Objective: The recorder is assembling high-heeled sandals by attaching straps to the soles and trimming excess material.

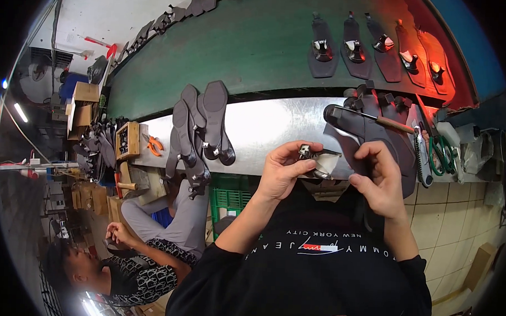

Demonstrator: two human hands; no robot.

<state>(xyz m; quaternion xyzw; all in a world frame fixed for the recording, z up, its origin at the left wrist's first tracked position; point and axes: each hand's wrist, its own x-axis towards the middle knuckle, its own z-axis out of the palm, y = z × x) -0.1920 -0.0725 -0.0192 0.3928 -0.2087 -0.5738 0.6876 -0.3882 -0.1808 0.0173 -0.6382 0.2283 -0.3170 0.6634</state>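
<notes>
Pinching a small metal heel piece (314, 160) at the steel bench's (259, 130) edge, the left hand (283, 173) clamped it while the right hand (378, 176) gripped a dark shoe sole (376, 134), the two not yet joined.

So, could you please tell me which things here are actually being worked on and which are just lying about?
In hand:
- left hand, holding a small shoe piece
- right hand, on a dark upper

Lying about:
- soles on the metal bench
- hammer
- green scissors
- orange pliers
- soles on belt
</notes>
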